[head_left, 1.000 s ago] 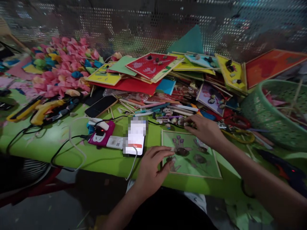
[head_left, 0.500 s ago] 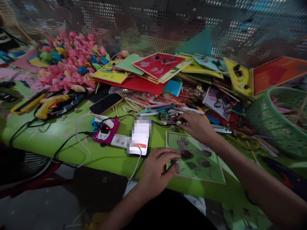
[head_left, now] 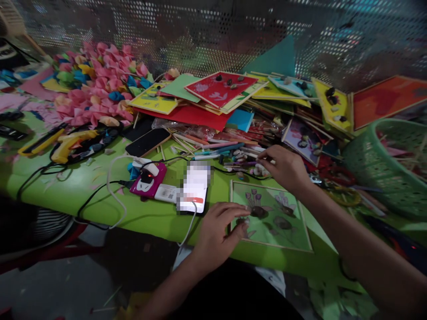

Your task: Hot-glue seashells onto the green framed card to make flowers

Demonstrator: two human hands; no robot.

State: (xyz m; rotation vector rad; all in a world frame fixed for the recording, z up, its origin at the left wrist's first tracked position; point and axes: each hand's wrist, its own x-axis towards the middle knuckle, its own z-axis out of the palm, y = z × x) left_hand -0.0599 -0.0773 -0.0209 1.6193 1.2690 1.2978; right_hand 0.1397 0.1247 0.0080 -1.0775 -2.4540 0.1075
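A green framed card [head_left: 293, 231] with stone flowers glued on it lies at the near edge of the green table [head_left: 83, 186]. My left hand [head_left: 216, 233] rests on the card's left edge, fingers stretched out over a dark stone [head_left: 258, 211]. My right hand [head_left: 285, 169] hovers just beyond the card, over a heap of small pebbles [head_left: 248, 168], with thumb and fingers pinched together; what they hold is too small to make out.
A lit phone [head_left: 195, 189] on a white cable lies left of the card, beside a pink power strip [head_left: 148, 182]. Behind are coloured cards [head_left: 220, 89], pens and sticks [head_left: 213, 144], pink paper flowers [head_left: 96, 89], a yellow glue gun [head_left: 71, 142] and a green basket [head_left: 390, 164] at right.
My right hand has lifted from the pebble heap and drawn slightly right, fingers pinched. My left hand stays on the card. The view has shifted a little.
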